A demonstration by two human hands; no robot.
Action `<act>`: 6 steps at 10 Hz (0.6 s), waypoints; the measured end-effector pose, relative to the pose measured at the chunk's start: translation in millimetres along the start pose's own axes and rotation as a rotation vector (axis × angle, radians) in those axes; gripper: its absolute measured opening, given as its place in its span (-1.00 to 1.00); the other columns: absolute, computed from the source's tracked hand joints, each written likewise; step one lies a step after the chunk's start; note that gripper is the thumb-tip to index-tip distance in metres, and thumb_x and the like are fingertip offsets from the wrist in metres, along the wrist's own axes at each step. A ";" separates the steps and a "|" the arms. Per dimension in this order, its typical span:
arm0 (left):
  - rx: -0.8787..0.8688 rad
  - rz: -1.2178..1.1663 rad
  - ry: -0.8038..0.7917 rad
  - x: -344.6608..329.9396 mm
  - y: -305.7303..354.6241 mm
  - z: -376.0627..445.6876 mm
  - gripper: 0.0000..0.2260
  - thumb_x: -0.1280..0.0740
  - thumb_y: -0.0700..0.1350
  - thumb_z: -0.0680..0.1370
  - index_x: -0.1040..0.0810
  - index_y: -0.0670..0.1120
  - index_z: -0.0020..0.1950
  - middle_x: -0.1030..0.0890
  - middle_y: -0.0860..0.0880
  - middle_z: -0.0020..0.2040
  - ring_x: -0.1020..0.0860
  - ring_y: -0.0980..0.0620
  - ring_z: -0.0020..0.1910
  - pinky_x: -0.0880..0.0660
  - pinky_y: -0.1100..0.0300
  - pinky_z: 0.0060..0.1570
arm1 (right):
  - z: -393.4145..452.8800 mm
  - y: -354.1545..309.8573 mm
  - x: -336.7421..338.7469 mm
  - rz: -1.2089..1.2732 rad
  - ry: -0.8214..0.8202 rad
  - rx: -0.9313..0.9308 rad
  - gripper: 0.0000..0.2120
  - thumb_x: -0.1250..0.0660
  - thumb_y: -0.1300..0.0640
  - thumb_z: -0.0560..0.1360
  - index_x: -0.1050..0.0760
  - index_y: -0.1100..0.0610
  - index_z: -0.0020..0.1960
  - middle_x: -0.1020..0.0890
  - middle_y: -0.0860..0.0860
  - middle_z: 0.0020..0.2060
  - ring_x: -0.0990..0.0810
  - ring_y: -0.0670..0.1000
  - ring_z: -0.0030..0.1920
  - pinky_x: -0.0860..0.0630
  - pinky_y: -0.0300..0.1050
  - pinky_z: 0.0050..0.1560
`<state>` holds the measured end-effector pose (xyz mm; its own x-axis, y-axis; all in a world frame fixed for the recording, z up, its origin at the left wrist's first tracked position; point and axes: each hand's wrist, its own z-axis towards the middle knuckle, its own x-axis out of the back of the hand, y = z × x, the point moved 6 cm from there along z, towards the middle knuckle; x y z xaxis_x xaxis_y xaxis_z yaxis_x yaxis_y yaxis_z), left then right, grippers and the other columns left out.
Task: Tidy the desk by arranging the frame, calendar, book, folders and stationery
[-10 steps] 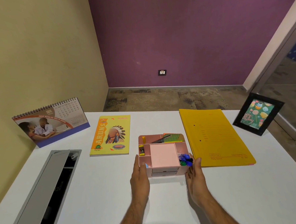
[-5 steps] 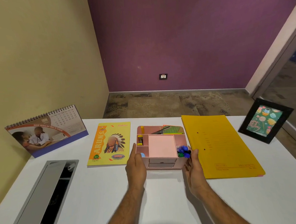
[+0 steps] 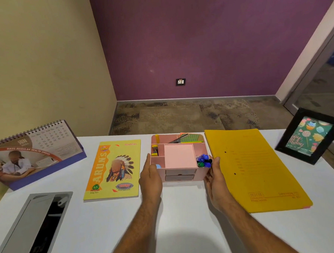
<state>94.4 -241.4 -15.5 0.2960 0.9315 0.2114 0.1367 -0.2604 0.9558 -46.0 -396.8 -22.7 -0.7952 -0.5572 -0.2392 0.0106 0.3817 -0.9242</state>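
Now both hands are pressing flat on the pink organizer (image 3: pixel 179 158): left hand (image 3: pixel 150 178) & right hand (image 3: pixel 216 182), fingers straight, on white counter (image 3: pixel 187 223) btwn book (image 3: pixel 114 168) & folders (image 3: pixel 252 166).

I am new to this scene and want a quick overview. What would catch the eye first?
At the middle of the white desk, both hands, left hand and right hand, press flat against the sides of a pink desk organiser. A yellow notebook lies left of it, yellow folders right. A desk calendar stands far left, a black picture frame far right.
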 end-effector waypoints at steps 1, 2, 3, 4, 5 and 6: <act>0.012 0.018 -0.003 -3.4 -5.0 7.3 -0.62 -0.01 -0.06 0.67 -0.42 0.07 0.44 -0.56 0.00 0.31 -0.53 -0.04 0.21 -0.55 -0.06 0.19 | 8.3 0.8 -0.7 -0.024 0.013 0.001 -0.30 -0.10 -0.42 0.36 -0.38 -0.06 0.36 -0.61 -0.05 0.17 -0.59 -0.12 0.14 -0.57 -0.34 -0.14; 0.008 0.018 0.000 -2.9 -5.3 9.3 -0.62 -0.02 -0.06 0.67 -0.41 0.08 0.44 -0.54 0.01 0.33 -0.52 -0.03 0.22 -0.53 -0.02 0.21 | 9.6 -1.2 -1.1 -0.048 0.014 0.026 -0.18 -0.18 -0.57 0.23 -0.40 -0.11 0.33 -0.61 -0.08 0.17 -0.59 -0.12 0.16 -0.57 -0.33 -0.09; 0.003 0.021 -0.027 -2.3 2.4 3.3 -0.62 -0.03 -0.02 0.69 -0.34 0.05 0.50 -0.46 0.02 0.42 -0.45 -0.03 0.33 -0.41 0.08 0.30 | 8.5 -1.4 -0.6 -0.089 0.007 0.011 -0.21 -0.16 -0.57 0.25 -0.38 -0.14 0.33 -0.60 -0.09 0.19 -0.57 -0.11 0.20 -0.56 -0.33 -0.09; 0.026 0.030 -0.052 -1.0 2.6 2.7 -0.57 -0.05 0.10 0.68 -0.26 0.04 0.54 -0.34 0.02 0.51 -0.34 -0.03 0.44 -0.27 0.09 0.39 | 5.2 -3.4 -2.1 -0.096 -0.014 -0.007 -0.34 -0.06 -0.47 0.36 -0.35 -0.16 0.34 -0.57 -0.09 0.21 -0.53 -0.12 0.21 -0.53 -0.34 -0.08; 0.018 0.030 -0.056 8.5 -3.8 -3.6 -0.40 -0.06 0.33 0.58 -0.22 0.07 0.55 -0.32 0.03 0.52 -0.33 -0.03 0.45 -0.28 0.02 0.44 | -6.1 -2.6 0.7 -0.124 -0.023 0.008 -0.43 -0.01 -0.45 0.37 -0.33 -0.24 0.29 -0.51 -0.15 0.22 -0.44 -0.08 0.29 -0.37 -0.22 0.18; 0.009 0.035 -0.069 14.3 -12.9 -8.9 -0.27 -0.05 0.46 0.47 -0.23 0.08 0.54 -0.36 0.04 0.50 -0.36 -0.04 0.44 -0.32 -0.04 0.43 | -14.0 1.3 6.2 -0.118 -0.003 0.015 -0.45 0.02 -0.39 0.39 -0.29 -0.23 0.31 -0.44 -0.14 0.27 -0.34 -0.03 0.39 -0.26 -0.08 0.37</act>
